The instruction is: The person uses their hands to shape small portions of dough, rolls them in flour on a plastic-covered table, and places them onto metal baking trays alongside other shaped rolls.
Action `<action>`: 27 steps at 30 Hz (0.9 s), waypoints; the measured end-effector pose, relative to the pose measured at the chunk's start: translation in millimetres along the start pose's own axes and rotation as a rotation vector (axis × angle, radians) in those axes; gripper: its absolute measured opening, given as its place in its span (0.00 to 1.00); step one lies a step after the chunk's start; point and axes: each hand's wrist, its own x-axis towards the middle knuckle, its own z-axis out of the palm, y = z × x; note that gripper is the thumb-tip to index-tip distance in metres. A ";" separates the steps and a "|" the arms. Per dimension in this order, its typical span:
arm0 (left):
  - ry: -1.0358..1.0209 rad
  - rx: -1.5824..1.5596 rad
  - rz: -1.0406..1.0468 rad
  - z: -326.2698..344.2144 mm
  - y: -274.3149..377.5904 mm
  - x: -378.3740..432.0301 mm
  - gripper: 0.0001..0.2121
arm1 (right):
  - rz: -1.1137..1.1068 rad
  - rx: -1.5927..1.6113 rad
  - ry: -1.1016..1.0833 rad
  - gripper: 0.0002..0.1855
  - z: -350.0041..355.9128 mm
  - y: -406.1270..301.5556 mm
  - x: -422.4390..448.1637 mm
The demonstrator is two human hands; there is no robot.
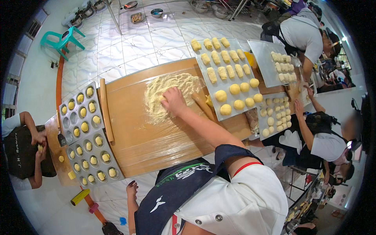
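My right hand (pixel 174 101) is over a spread of pale yellow crumbs (pixel 158 85) on the plastic-covered wooden table (pixel 141 152). Its fingers are closed around a small yellow dough piece, partly hidden under them. Beside my body, below the table's near edge, my left hand (pixel 132 188) hangs with loosely curled fingers and no object visible in it. To the right of the crumbs lies a wooden rolling pin (pixel 203 106), partly under a metal tray (pixel 216 85) bearing rows of dough rolls and round dough balls.
Muffin tins (pixel 94 129) with dough pieces stand at the left, beside a long rolling pin (pixel 106 111). A co-worker's hands (pixel 39 144) hold dough beyond them. More dough trays (pixel 274 117) and co-workers are at the right. A green plastic stool (pixel 63 39) stands near the wall.
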 end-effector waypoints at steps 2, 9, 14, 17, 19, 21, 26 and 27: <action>0.004 -0.011 0.003 -0.9 -1.2 -0.2 0.18 | -0.008 -0.005 0.101 0.12 3.3 2.9 1.9; -0.001 -0.016 -0.005 -2.1 -1.3 -0.6 0.18 | 0.009 -0.046 0.112 0.10 3.8 10.0 5.6; -0.008 -0.035 -0.004 -0.8 -2.8 0.1 0.17 | 0.016 0.029 0.246 0.13 3.4 21.6 7.4; -0.002 -0.048 -0.024 0.6 -7.1 -1.7 0.17 | -0.052 -0.023 0.101 0.16 -8.6 9.4 1.1; -0.003 -0.040 -0.021 2.1 -6.6 -1.9 0.17 | -0.028 -0.029 0.041 0.20 -6.7 9.4 -1.1; -0.006 -0.040 -0.014 3.7 -2.9 -2.2 0.17 | -0.027 -0.033 0.045 0.22 -3.5 13.6 -1.7; 0.006 -0.052 -0.002 3.7 -3.2 -2.6 0.17 | 0.390 0.677 0.012 0.17 -0.2 18.0 8.6; 0.004 -0.056 0.000 3.5 -3.8 -2.9 0.17 | 0.518 0.884 -0.033 0.17 -3.7 18.3 11.5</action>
